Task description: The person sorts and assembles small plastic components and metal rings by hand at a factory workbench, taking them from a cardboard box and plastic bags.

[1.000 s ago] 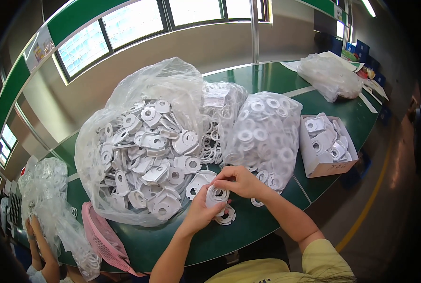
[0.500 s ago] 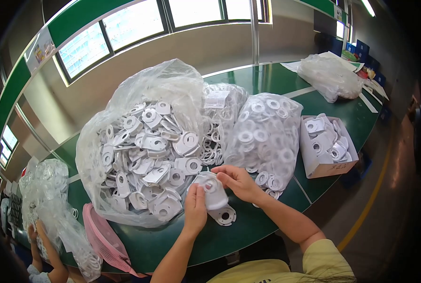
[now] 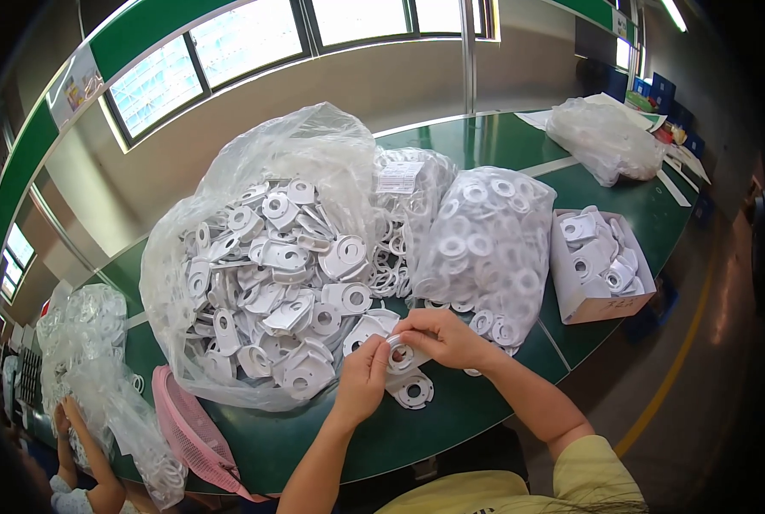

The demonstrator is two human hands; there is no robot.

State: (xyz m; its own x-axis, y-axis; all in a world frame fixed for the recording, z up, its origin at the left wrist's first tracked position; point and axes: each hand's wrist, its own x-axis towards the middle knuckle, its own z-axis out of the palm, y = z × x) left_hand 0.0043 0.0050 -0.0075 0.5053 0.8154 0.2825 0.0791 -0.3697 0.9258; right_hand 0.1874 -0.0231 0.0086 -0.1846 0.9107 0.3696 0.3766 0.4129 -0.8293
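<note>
Left hand, head view: fingers gripped left side of white plastic part; right hand clamped its right side by fingertips. Slip judged possible if either pinch eased; part could then drop onto loose white piece or mix with similar ones in clear bag. Part sat between both hands, above tabletop.

Plastic bags of white moulded parts are crowding a long green bench and a yellow line is marking the floor, indicating a factory workshop.
</note>
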